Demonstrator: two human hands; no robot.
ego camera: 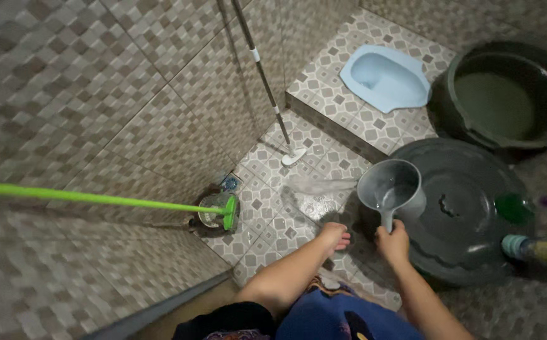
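**K:** Nearest cam, what's showing?

**M:** Bare foot resting on wet patterned floor tiles. Left hand not in view, can't tell its state.

**K:** R hand?

**M:** Right hand is closing around handle of grey plastic dipper, w/ the mouth tipping left. Water is spilling out onto tiles just ahead of foot.

**K:** Beside it?

**M:** Dipper is overlapping big dark round lid on the right.

**K:** Further out?

**M:** Green-handled brush is sitting at wall corner by floor drain. Metal-pole squeegee is leaning at the step. Beyond: blue squat toilet on raised platform, dark tub holding water far right.
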